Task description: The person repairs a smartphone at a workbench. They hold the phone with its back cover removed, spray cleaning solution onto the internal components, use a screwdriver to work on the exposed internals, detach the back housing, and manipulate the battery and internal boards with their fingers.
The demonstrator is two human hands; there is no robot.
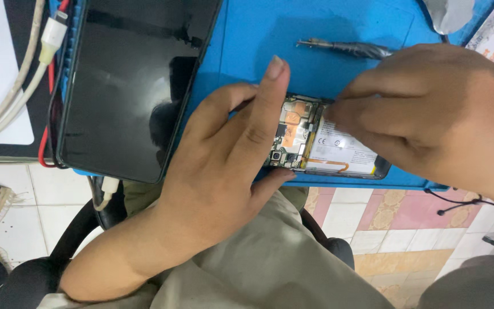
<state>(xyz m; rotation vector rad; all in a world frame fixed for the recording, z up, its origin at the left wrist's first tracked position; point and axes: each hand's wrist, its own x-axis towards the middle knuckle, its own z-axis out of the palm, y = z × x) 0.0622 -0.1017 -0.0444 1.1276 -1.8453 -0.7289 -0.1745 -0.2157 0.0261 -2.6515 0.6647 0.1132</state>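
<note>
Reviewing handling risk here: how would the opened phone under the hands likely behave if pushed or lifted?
The opened phone lies flat on the blue mat, so it would probably slide rather than tip. Its bare circuit board and battery look fragile. The left hand braces it while the right hand pinches something at the battery's edge.
</note>
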